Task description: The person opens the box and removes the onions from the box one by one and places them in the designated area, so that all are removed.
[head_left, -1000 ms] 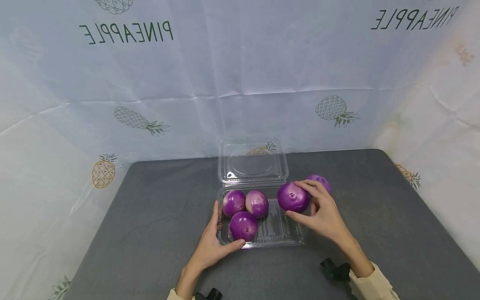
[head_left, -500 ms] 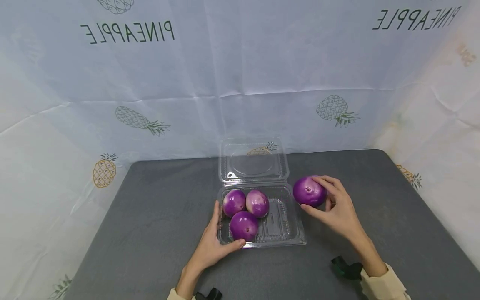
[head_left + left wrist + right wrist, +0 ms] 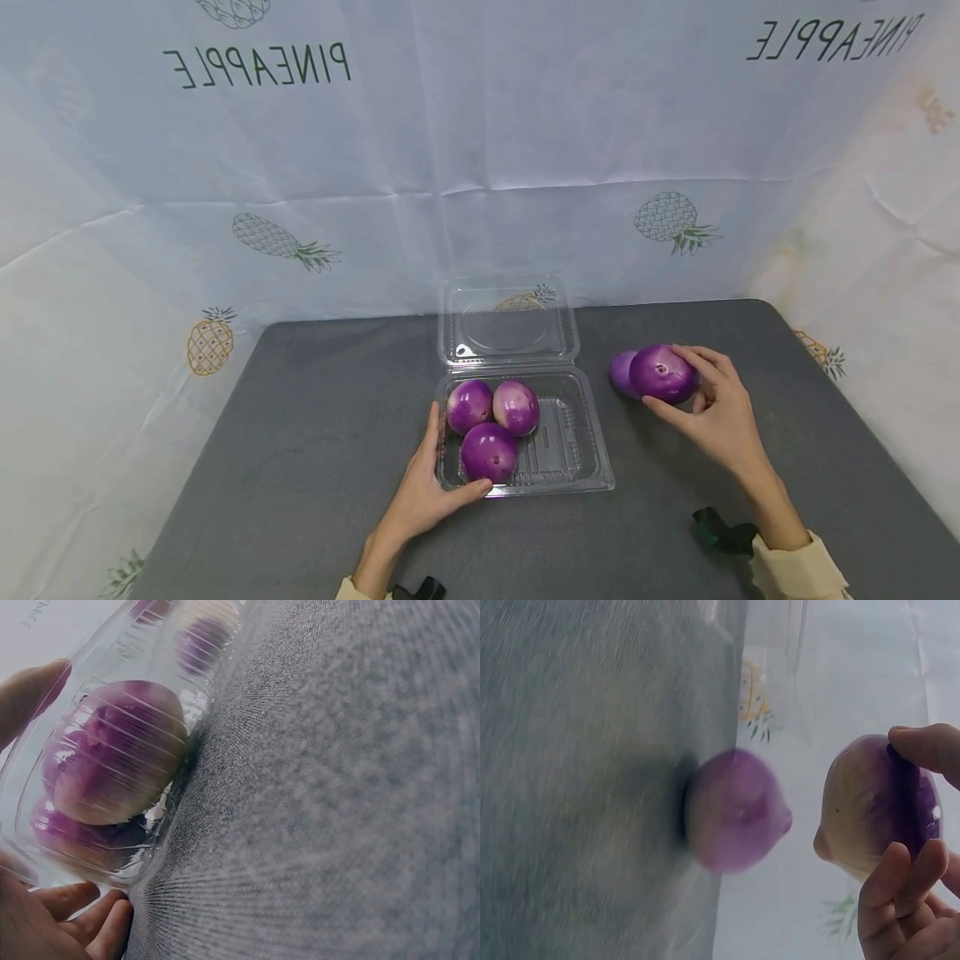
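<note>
A clear plastic clamshell container (image 3: 558,487) lies with its lid raised at the back. Three glossy onion-shaped purple vegetables sit in its left part, the front one (image 3: 489,452) nearest the person. My left hand (image 3: 420,492) rests on the container's front left corner, thumb along the front rim, fingers against the left side. In the left wrist view, the container's ribbed wall (image 3: 112,750) shows between thumb and fingers. Right of the container, my right hand (image 3: 723,412) holds an onion-shaped purple vegetable (image 3: 870,802) with a cream, nubbed end. Partly behind it, another such vegetable (image 3: 622,373) stands on the table.
The dark grey table (image 3: 337,417) has a rounded back right corner. A pale cloth (image 3: 525,125) printed with pineapples hangs behind it. The container's transparent lid (image 3: 507,325) leans up near the cloth. Black wrist mounts (image 3: 723,531) sit below the hands.
My right hand has carried its vegetable rightward, away from above the container's right side. The vegetable on the table now shows to its left. My left hand has stayed in place.
</note>
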The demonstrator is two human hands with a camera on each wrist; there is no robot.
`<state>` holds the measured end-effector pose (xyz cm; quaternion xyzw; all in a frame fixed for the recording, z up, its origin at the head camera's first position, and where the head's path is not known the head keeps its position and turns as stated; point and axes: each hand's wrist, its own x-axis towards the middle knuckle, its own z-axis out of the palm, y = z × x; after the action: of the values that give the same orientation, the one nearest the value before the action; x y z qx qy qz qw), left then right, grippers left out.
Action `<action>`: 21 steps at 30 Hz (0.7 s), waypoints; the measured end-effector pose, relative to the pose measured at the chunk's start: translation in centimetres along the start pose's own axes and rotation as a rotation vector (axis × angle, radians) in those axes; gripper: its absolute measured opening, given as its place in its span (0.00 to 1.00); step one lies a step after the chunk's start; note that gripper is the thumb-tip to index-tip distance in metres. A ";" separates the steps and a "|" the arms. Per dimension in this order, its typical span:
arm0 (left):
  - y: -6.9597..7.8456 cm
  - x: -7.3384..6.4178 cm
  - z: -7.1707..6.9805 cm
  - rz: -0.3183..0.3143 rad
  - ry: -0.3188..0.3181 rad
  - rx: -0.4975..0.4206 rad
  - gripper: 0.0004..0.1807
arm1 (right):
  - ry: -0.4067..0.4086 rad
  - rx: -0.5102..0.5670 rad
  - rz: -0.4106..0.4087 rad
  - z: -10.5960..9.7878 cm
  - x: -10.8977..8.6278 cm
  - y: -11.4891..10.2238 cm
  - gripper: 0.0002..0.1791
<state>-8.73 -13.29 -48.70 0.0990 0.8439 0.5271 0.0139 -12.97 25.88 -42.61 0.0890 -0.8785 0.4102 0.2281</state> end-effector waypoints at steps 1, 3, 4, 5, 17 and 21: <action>0.0 0.0 0.0 0.000 0.000 0.002 0.74 | 0.004 -0.004 0.008 -0.2 0.0 0.3 0.41; 0.0 0.0 0.0 0.000 -0.002 0.001 0.74 | 0.010 -0.016 0.023 -0.5 0.1 0.8 0.41; 0.0 0.0 0.0 0.000 -0.004 -0.001 0.74 | 0.012 -0.019 0.030 -0.6 0.1 1.1 0.41; 0.0 0.0 0.0 0.000 -0.006 -0.001 0.74 | 0.013 -0.025 0.040 -0.8 0.1 1.4 0.41; 0.1 0.0 0.0 0.009 -0.005 -0.002 0.74 | 0.013 -0.129 0.118 -1.7 0.9 4.2 0.41; 0.0 0.0 0.0 0.006 -0.006 0.001 0.74 | 0.014 -0.151 0.130 -1.7 1.1 4.8 0.41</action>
<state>-8.73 -13.29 -48.65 0.1033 0.8438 0.5264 0.0148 -15.03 30.29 -44.44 0.0114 -0.9092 0.3575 0.2132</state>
